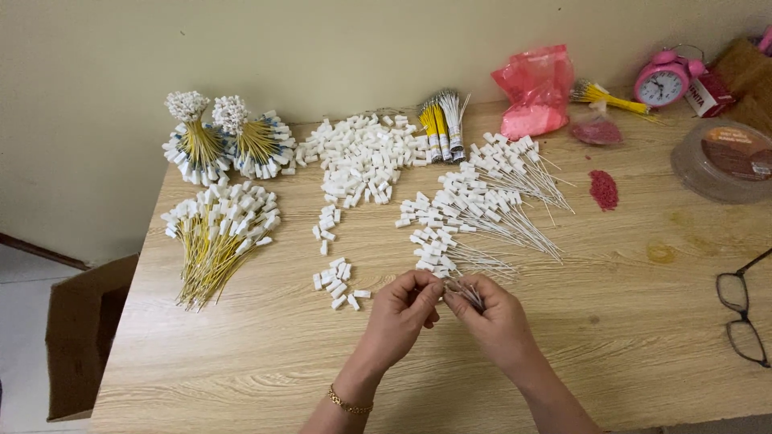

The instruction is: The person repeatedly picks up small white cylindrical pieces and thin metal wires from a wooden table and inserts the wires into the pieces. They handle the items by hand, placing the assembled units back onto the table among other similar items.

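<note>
My left hand and my right hand meet above the wooden table near its front. The left fingers pinch a small white plastic cap at the tip of a thin white wire. The right hand grips a small bunch of white wires. Just beyond lies a fan of white wires with white caps. A few loose white caps lie left of my left hand. A big heap of loose caps sits farther back.
Yellow capped wires lie at the left, two tied bundles behind them. Banded wire bundles, a pink bag, a pink alarm clock, red bits, a round lidded tub and glasses lie around. A cardboard box stands on the floor.
</note>
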